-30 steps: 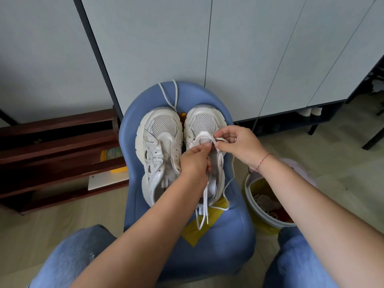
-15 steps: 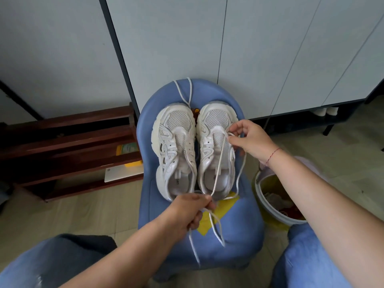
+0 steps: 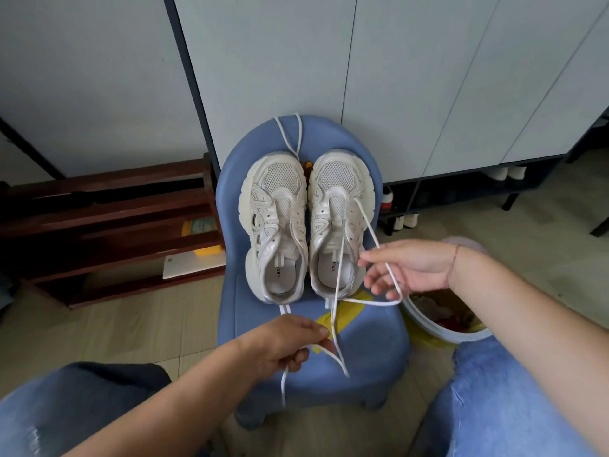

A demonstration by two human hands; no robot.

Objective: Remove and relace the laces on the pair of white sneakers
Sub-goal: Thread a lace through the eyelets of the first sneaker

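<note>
Two white sneakers stand side by side on a blue stool (image 3: 372, 341), toes away from me. The left sneaker (image 3: 275, 225) has no lace in it. From the right sneaker (image 3: 339, 219) a white lace (image 3: 369, 225) runs out of an eyelet near the toe. My left hand (image 3: 283, 347) pinches that lace in front of the stool's near edge, its ends hanging below. My right hand (image 3: 405, 268), fingers spread and relaxed, has the lace looped over them beside the right sneaker's heel. A second white lace (image 3: 290, 136) lies behind the left sneaker's toe.
A dark wooden shoe rack (image 3: 108, 232) stands to the left. Grey cabinet doors (image 3: 412, 77) rise behind the stool. A white bin (image 3: 438, 328) with a yellow liner sits at the right, by my knee. My jeans-clad knees frame the bottom corners.
My left hand has drawn the lace toward me, pulling it free of most eyelets. My right hand has left the shoe's eyelets and dropped beside the heel with fingers spread.
</note>
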